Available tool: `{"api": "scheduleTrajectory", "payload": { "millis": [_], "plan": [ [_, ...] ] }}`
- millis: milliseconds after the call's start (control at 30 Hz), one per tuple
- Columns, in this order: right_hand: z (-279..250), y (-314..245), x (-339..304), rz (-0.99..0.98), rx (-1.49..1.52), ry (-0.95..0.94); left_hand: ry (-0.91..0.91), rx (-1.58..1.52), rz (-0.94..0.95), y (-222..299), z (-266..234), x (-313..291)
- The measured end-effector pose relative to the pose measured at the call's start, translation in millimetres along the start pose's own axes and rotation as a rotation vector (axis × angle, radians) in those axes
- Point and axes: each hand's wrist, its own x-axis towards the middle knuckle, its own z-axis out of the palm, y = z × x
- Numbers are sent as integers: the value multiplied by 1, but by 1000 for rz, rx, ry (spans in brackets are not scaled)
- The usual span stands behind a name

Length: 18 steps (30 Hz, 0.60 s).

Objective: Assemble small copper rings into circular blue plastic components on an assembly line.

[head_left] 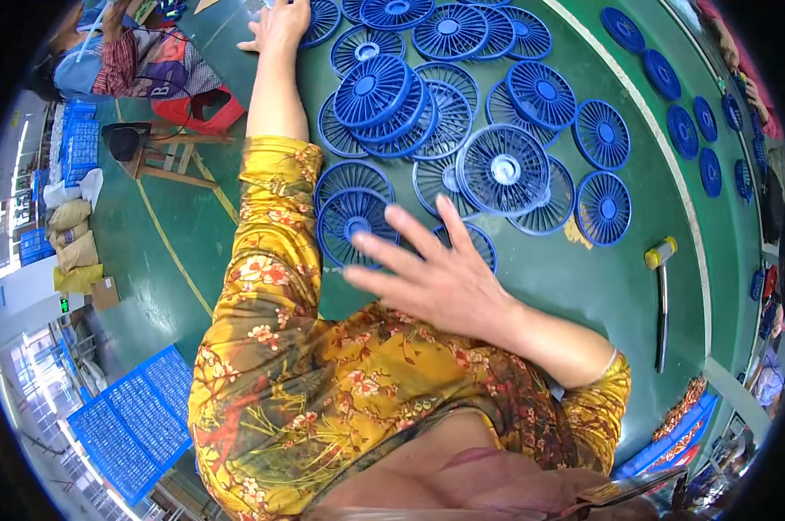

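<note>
Several round blue plastic grilles (371, 91) with thin spokes and a solid hub lie overlapping across the green table. One grille (504, 169) near the middle has a bright, shiny hub. My left arm is stretched to the far left, where my left hand (275, 24) is by the table edge, beside another blue grille (321, 24). Its fingers look spread, though the top of the picture cuts part of it off. Close to my chest, my right hand (440, 282) hovers with fingers apart and nothing in it, just this side of the grilles; a blue grille (353, 227) shows beyond its fingertips.
A hammer (662, 252) with a yellow head and black handle lies at right on the table. Separate blue grilles (662, 74) lie beyond the pale line, near another person's arm (757, 108). At left are a wooden stool (180, 161), sacks (71, 230) and a blue crate (141, 421).
</note>
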Motion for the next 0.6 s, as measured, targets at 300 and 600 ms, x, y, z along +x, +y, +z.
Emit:
{"api": "scheduleTrajectory", "payload": {
  "millis": [300,600],
  "plan": [
    [7,1,-16,97,-185,98,72,-206,28,4,11,-59],
    [-27,-21,-77,307,-249,171,31,-321,27,-1,-2,-105]
  ]
}}
